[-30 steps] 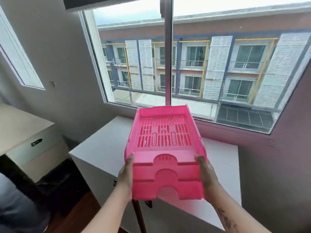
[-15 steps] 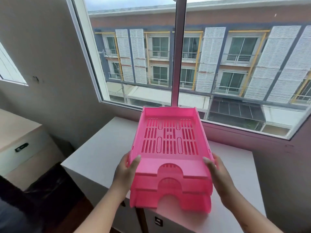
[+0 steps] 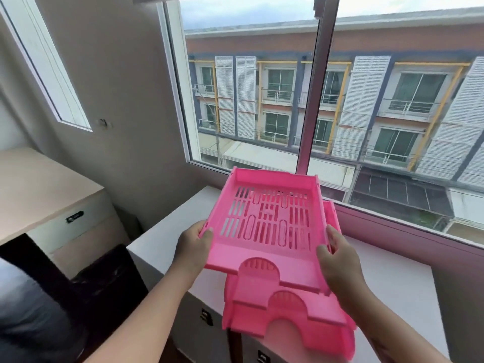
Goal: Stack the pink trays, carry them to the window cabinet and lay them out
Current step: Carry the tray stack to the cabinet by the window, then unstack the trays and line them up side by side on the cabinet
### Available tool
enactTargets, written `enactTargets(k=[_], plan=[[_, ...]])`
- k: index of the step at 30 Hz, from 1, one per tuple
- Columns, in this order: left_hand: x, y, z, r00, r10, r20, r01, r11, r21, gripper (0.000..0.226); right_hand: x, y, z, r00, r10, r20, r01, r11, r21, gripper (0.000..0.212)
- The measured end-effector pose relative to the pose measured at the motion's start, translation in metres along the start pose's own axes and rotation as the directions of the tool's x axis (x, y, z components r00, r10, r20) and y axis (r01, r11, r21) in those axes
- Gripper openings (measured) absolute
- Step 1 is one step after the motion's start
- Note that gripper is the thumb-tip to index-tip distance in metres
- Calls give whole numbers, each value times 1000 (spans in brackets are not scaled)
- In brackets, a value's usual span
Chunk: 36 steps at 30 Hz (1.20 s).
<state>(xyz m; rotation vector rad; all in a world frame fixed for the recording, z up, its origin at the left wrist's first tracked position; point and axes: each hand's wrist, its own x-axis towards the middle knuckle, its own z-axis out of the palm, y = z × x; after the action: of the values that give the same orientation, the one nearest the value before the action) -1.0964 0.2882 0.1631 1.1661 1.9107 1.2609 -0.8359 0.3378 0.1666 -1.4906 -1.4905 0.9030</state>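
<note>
- The lifted pink tray [image 3: 264, 226] covers most of the stacked trays [image 3: 288, 318] beneath it; only their front lips and a sliver of right wall show; how many lie there cannot be told
- The left hand [image 3: 193, 244] shows thumb and knuckles; its fingers are tucked under the tray's side
- The right hand [image 3: 337, 260] hides the tray's right front corner
- The cabinet [image 3: 392, 284] runs off the bottom edge; its small dark handles are too small to make out
- A dark blurred mass at the lower left is unreadable
</note>
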Motion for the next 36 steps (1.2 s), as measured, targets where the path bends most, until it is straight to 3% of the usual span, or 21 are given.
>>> enactTargets(k=[10, 16, 18, 24, 30, 33, 36], plan=[[89, -73, -129, 988, -59, -140, 55, 998, -27, 26, 34, -43, 182, 995, -34, 95, 24, 994, 107, 61], [148, -126, -181, 988, -122, -95, 117, 991, -58, 32, 41, -57, 275, 995, 34, 97, -35, 999, 13, 45], [157, -141, -184, 988, -141, -56, 136, 988, -78, 31, 39, -51, 294, 993, 83, 82, -82, 997, -15, 51], [179, -182, -183, 976, -212, 53, 217, 970, -107, 38, 25, -34, 324, 976, 210, 60, -208, 977, -40, 59], [190, -201, -183, 963, -253, 91, 256, 967, -17, 30, 28, -20, 333, 973, 224, 59, -220, 973, -69, 60], [197, -199, -187, 973, -217, 76, 215, 976, 38, 27, 31, -27, 327, 979, 186, 79, -179, 980, -85, 60], [204, -181, -185, 992, -121, 20, 116, 979, 166, 46, 40, -41, 315, 994, 108, 31, -104, 988, -112, 59]])
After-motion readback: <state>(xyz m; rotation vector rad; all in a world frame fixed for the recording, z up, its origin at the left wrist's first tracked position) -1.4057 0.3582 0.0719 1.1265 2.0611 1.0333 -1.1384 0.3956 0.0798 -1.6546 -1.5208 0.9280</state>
